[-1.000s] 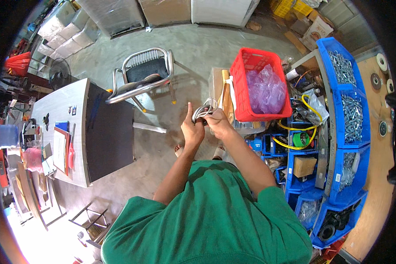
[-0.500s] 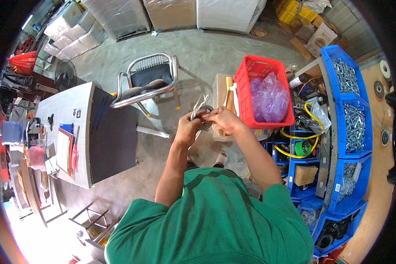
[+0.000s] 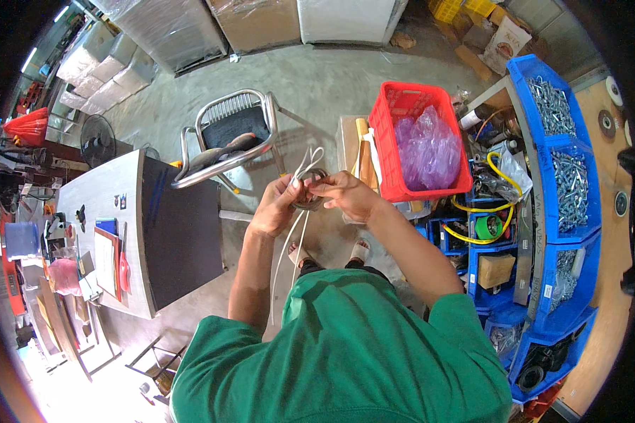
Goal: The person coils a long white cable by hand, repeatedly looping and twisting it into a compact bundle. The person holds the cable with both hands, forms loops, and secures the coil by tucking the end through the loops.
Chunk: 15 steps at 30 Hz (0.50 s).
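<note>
A small coil of thin pale grey cable [image 3: 310,202] is held up in front of my body, between both hands. My left hand [image 3: 275,206] is closed on its left side, thumb and fingers pinching the loops. With bent fingers, my right hand [image 3: 351,197] grips the coil's right side. A whitish loop of the cable sticks up above the fingers, and two loose lengths hang down beside my left forearm. Some of the coil is hidden behind my fingers.
A metal-framed chair [image 3: 226,137] stands ahead, left of the hands. A grey desk [image 3: 109,190] is at the left. On the right are a red crate [image 3: 384,137] with purple plastic in it and blue bins [image 3: 568,243] of bolts. Wrapped boxes [image 3: 254,25] line the far side.
The view has shifted a little. My hands have moved slightly left with the cable, and its loose lengths now hang further out beside my left forearm.
</note>
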Each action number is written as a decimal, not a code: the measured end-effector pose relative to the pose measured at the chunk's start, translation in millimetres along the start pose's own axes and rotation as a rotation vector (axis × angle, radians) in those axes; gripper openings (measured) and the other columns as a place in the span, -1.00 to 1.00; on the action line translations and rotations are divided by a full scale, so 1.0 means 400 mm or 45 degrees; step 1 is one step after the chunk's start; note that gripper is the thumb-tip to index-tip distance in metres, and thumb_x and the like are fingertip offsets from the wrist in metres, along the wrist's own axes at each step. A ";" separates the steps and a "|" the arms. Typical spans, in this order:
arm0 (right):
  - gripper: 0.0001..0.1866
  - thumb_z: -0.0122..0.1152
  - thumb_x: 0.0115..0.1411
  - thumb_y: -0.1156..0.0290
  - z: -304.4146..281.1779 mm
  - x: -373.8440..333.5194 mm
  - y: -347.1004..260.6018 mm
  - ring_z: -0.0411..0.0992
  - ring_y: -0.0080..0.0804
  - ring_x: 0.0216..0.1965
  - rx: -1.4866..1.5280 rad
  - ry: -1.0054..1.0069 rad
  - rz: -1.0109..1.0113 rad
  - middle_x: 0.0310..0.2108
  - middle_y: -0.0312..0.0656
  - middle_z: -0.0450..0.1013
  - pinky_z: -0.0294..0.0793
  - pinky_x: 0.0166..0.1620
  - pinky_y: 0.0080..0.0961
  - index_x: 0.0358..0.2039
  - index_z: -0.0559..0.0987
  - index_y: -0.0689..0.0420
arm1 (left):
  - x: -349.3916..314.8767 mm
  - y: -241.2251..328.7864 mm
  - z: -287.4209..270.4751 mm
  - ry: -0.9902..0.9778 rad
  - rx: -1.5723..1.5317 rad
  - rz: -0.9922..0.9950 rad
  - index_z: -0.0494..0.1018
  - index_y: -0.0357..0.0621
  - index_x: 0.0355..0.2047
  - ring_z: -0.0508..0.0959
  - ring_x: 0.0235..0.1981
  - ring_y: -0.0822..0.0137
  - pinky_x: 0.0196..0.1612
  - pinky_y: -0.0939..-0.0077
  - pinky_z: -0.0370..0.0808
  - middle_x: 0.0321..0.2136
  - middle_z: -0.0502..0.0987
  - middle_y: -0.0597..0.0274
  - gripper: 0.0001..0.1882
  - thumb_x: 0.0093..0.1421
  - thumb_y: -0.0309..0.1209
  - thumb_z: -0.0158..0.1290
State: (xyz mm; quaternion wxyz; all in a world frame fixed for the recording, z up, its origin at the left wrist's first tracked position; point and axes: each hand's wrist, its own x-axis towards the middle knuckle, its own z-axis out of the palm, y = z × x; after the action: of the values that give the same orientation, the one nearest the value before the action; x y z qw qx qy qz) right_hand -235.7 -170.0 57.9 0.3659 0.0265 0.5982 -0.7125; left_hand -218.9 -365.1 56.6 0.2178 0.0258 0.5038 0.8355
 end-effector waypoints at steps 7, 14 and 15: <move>-0.72 0.14 0.30 0.26 -0.048 -0.042 -0.014 0.42 -0.58 -0.09 0.260 -0.157 0.072 -0.16 -0.34 0.51 0.38 0.04 -0.37 -0.07 0.58 0.15 | 0.072 -0.008 -0.049 0.129 0.262 0.122 0.34 -0.18 -0.56 0.30 -0.56 0.43 -0.45 0.48 0.24 -0.62 0.34 0.32 -0.38 0.20 0.20 0.04; -0.77 0.11 0.26 0.33 -0.012 -0.104 -0.028 0.37 -0.42 0.11 0.449 0.047 -0.035 -0.06 -0.22 0.51 0.26 0.15 -0.42 -0.18 0.57 0.18 | 0.096 0.056 -0.099 0.127 0.217 0.052 0.28 -0.11 -0.59 0.26 -0.56 0.41 -0.38 0.48 0.28 -0.65 0.23 0.37 -0.45 0.29 0.09 -0.01; -0.78 0.11 0.25 0.34 -0.009 -0.116 -0.034 0.36 -0.39 0.14 0.446 0.062 -0.041 -0.04 -0.18 0.51 0.25 0.16 -0.42 -0.21 0.58 0.20 | 0.089 0.057 -0.100 0.109 0.216 0.011 0.27 -0.10 -0.59 0.25 -0.56 0.41 -0.38 0.47 0.28 -0.65 0.21 0.38 -0.45 0.29 0.10 -0.01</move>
State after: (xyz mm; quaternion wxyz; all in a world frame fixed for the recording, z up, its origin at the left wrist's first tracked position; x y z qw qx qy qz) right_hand -210.7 -143.8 90.1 0.3294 0.0976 0.4739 -0.8108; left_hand -269.2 -393.3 50.0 0.1895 0.0104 0.5816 0.7910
